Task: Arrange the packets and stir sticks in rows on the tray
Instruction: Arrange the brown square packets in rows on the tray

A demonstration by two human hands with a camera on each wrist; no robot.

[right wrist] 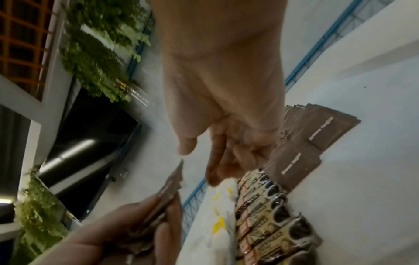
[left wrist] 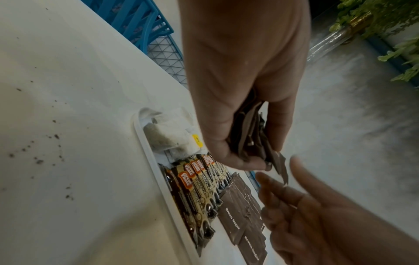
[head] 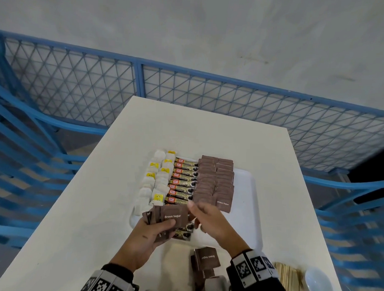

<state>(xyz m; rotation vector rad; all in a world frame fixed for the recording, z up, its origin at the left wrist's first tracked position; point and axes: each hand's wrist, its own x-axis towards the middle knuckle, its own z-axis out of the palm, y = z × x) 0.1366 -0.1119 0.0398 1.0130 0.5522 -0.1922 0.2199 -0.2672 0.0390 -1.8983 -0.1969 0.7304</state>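
Observation:
A white tray on the white table holds a row of tea bags, a row of coffee sticks and overlapping brown sugar packets. My left hand grips a fanned stack of brown sugar packets above the tray's near left corner. The same stack shows edge-on in the left wrist view. My right hand hovers just right of the fan with relaxed fingers and holds nothing. Wooden stir sticks lie at the near right of the table.
Loose brown sugar packets lie on the table near me, between my wrists. A white cup stands beside the stir sticks. The tray's right third is bare. A blue mesh fence surrounds the table.

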